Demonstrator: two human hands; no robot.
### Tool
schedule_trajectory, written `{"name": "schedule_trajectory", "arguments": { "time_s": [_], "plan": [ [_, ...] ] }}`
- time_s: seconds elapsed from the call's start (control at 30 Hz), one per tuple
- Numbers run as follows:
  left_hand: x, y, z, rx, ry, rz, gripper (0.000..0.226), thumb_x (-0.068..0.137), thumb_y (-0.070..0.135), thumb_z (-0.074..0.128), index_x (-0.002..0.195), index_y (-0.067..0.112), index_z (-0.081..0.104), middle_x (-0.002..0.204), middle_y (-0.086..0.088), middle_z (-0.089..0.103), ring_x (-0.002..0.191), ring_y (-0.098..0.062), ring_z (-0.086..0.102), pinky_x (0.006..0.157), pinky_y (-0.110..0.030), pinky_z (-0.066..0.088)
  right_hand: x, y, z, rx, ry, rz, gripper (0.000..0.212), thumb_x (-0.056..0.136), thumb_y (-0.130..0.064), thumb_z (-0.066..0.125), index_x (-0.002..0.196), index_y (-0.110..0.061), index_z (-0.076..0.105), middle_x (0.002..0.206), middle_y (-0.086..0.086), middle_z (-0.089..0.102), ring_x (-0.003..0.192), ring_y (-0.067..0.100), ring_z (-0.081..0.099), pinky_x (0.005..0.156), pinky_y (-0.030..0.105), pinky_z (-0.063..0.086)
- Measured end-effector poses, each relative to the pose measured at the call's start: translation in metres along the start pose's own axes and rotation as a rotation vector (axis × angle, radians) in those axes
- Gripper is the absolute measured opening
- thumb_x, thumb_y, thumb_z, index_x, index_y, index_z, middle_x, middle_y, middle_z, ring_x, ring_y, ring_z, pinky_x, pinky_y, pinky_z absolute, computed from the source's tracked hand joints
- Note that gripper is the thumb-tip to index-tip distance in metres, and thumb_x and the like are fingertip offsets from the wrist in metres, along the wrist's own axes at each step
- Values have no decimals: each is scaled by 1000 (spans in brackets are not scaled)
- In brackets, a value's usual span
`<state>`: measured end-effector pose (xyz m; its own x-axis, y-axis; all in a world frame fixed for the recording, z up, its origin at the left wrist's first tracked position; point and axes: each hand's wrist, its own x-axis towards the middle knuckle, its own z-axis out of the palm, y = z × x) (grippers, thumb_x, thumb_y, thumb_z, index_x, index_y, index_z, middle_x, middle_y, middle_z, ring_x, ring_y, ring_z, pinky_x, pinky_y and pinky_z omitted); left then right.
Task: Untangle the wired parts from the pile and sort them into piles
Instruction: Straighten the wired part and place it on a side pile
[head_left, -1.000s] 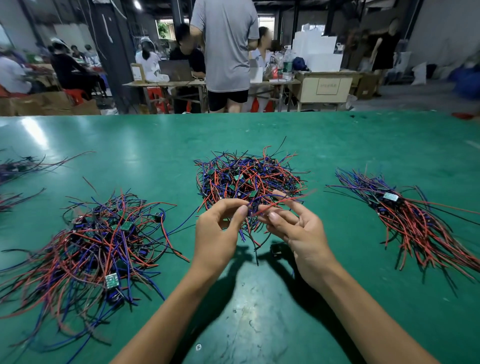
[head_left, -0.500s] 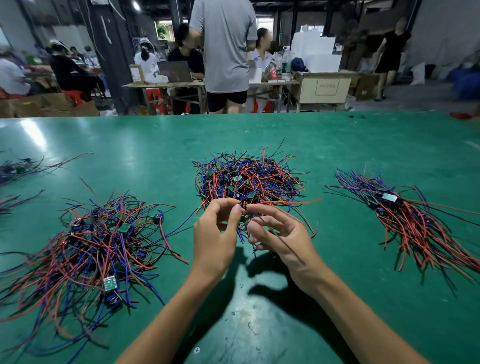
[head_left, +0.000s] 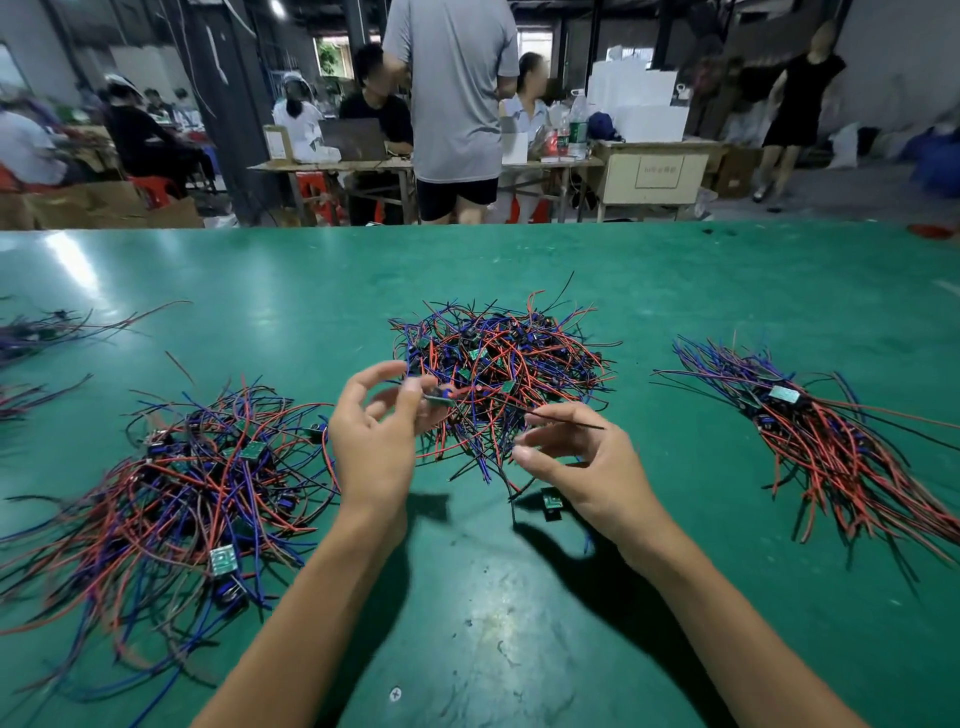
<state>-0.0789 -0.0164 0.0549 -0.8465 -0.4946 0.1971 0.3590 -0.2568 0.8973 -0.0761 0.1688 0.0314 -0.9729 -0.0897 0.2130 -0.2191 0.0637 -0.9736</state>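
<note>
A tangled pile (head_left: 504, 364) of red, blue and black wired parts lies at the table's middle. My left hand (head_left: 379, 441) is raised at the pile's near-left edge and pinches a small wired part (head_left: 439, 397) between thumb and fingertips. My right hand (head_left: 587, 467) hovers at the pile's near-right edge and pinches a thin black wire (head_left: 566, 420) that leads back into the pile. A small green board (head_left: 551, 501) lies on the table under my right hand. A looser pile (head_left: 182, 483) lies to the left, and a straightened bundle (head_left: 831, 441) to the right.
The green table (head_left: 493, 613) stretches wide around the piles. More wire bundles (head_left: 41, 332) lie at the far left edge. Beyond the table's far edge, people stand and sit at wooden tables (head_left: 395, 166) with boxes.
My hands have moved apart. The left hand has lifted with a small part in its fingers, and the right hand has shifted right, drawing out a black wire.
</note>
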Motion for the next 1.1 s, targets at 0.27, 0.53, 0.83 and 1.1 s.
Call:
{"name": "schedule_trajectory", "arguments": {
  "time_s": [0.27, 0.53, 0.83, 1.1],
  "plan": [
    [63, 38, -87, 44, 611, 287, 11, 98, 3, 58, 106, 10, 57, 93, -9, 68, 80, -17, 73, 80, -32, 61, 4, -2, -36, -669, -180, -93, 34, 70, -53, 85, 101, -50, 71, 104, -26, 67, 107, -7, 51, 87, 15, 39],
    [61, 32, -107, 1003, 631, -103, 49, 83, 35, 66, 127, 17, 55, 149, -22, 27, 140, -42, 23, 117, -44, 20, 10, 10, -46, -852, -222, -89, 22, 78, -62, 74, 90, -45, 75, 90, -20, 65, 94, 2, 51, 85, 31, 46],
    [41, 34, -84, 1426, 410, 48, 40, 91, 22, 59, 130, 12, 54, 133, -29, 39, 128, -42, 36, 109, -50, 26, 12, 11, -45, -634, 21, -138, 31, 93, -59, 56, 78, -35, 69, 63, -15, 67, 62, -4, 64, 60, 21, 43],
    [28, 39, -56, 999, 424, 715, 20, 93, 26, 62, 112, 22, 66, 128, -17, 44, 83, -8, 33, 72, -33, 43, 11, 14, -42, -655, 113, -182, 39, 86, -72, 56, 82, -35, 70, 60, -15, 55, 53, 8, 48, 56, 31, 40]
  ]
}}
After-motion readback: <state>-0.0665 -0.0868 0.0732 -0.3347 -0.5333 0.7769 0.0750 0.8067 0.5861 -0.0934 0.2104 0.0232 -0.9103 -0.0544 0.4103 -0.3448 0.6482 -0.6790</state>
